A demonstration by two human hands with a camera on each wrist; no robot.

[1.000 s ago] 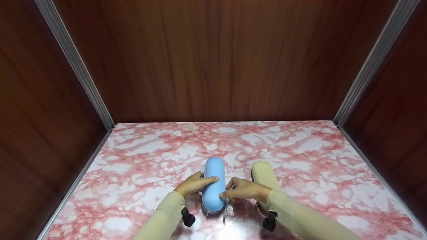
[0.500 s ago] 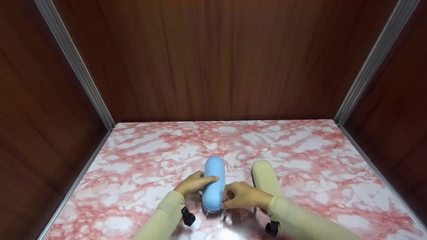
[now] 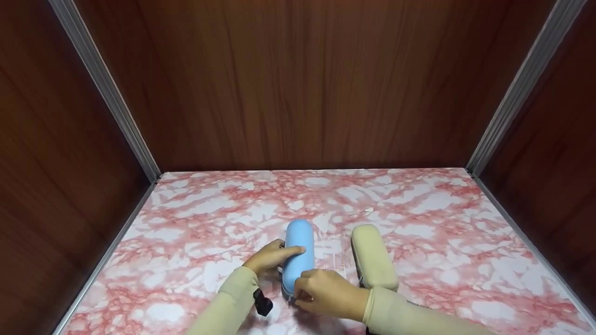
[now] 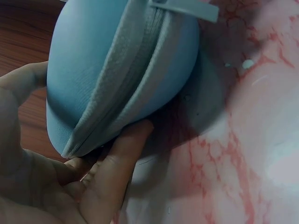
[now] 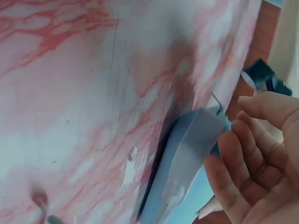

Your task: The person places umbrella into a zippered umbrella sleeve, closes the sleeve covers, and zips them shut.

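Observation:
A long, rounded light-blue zip case (image 3: 299,235) lies on the table. My left hand (image 3: 270,258) grips it from the left, thumb on top and fingers along its side; in the left wrist view a finger (image 4: 117,163) supports it below the zip. A grey zipper pull (image 4: 189,8) hangs from the case's near end. My right hand (image 3: 326,291) is at that end, fingers loosely curled and overlapping the case. In the right wrist view its fingertips (image 5: 229,140) are right beside the case's end, with nothing visible between thumb and fingers.
A beige zip case (image 3: 375,256) lies to the right, close to the right forearm. The table (image 3: 223,204) has a red-and-white marbled top. Dark wood panels (image 3: 298,93) with grey metal corner strips enclose its back and sides.
My right hand has moved from the blue case's right side toward me and leftward, to its near end, uncovering more of the beige case. The left hand and blue case have stayed put.

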